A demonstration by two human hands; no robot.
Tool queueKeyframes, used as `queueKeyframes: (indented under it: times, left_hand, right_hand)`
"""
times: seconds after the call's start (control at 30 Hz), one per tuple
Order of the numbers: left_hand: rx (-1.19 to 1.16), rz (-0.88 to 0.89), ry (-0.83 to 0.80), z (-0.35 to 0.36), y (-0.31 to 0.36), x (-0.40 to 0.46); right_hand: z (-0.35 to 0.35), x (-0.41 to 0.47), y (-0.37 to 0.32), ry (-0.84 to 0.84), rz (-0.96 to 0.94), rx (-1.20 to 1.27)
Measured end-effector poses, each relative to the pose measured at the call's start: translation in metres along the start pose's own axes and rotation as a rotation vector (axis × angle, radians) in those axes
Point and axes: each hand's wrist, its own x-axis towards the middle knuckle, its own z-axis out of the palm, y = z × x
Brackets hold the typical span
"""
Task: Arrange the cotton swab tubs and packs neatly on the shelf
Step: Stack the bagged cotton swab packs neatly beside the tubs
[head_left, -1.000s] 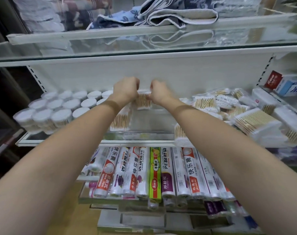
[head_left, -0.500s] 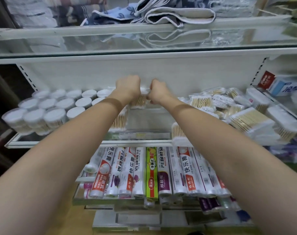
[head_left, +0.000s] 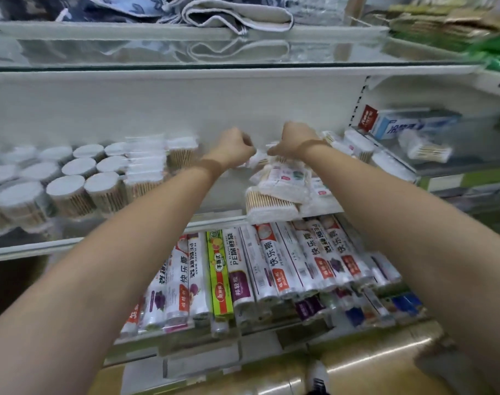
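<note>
Both arms reach to the back of the glass shelf (head_left: 211,216). My left hand (head_left: 233,148) and my right hand (head_left: 293,141) are curled, side by side, each pinching an end of a small cotton swab pack (head_left: 258,161) above a loose heap of packs (head_left: 283,181). A thick swab bundle (head_left: 271,205) lies at the shelf's front edge under that heap. Round swab tubs (head_left: 69,178) stand in rows at the left, with square tubs (head_left: 146,169) lined up beside them.
Rolls of plastic wrap (head_left: 243,269) fill the lower shelf. Folded towels (head_left: 214,12) lie on the glass shelf above. At the right, more swab packs (head_left: 425,148) and a toothpaste box (head_left: 408,124) sit on the neighbouring shelf. A bare gap runs between tubs and heap.
Both hands have moved right from the row of square tubs to the loose heap and now pinch a small pack there. The view has swung right and is blurred.
</note>
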Motion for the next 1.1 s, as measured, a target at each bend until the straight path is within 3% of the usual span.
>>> queueKeyframes:
  times: [0.23, 0.4, 0.53, 0.7, 0.93, 1.1]
  left_hand:
    - [-0.229, -0.043, -0.078, 0.023, 0.002, -0.011]
    - [-0.432, -0.156, -0.019, 0.020, -0.009, -0.013]
    - [-0.632, -0.302, 0.087, 0.007, -0.023, -0.016]
    - [-0.724, -0.360, 0.091, -0.008, -0.048, -0.027]
    - [-0.785, -0.411, 0.222, -0.013, -0.065, -0.038]
    - [-0.847, -0.406, 0.184, -0.011, -0.067, -0.054]
  right_hand:
    - [0.018, -0.013, -0.002, 0.024, 0.075, 0.062]
    - [0.018, -0.016, -0.005, 0.164, -0.093, 0.252]
    - [0.012, -0.017, -0.016, 0.059, -0.241, 0.399]
    - [0.022, -0.019, -0.027, -0.075, -0.361, 0.371]
    - [0.026, -0.021, -0.035, -0.126, -0.287, 0.322]
    - [0.028, -0.017, -0.039, -0.069, -0.243, 0.487]
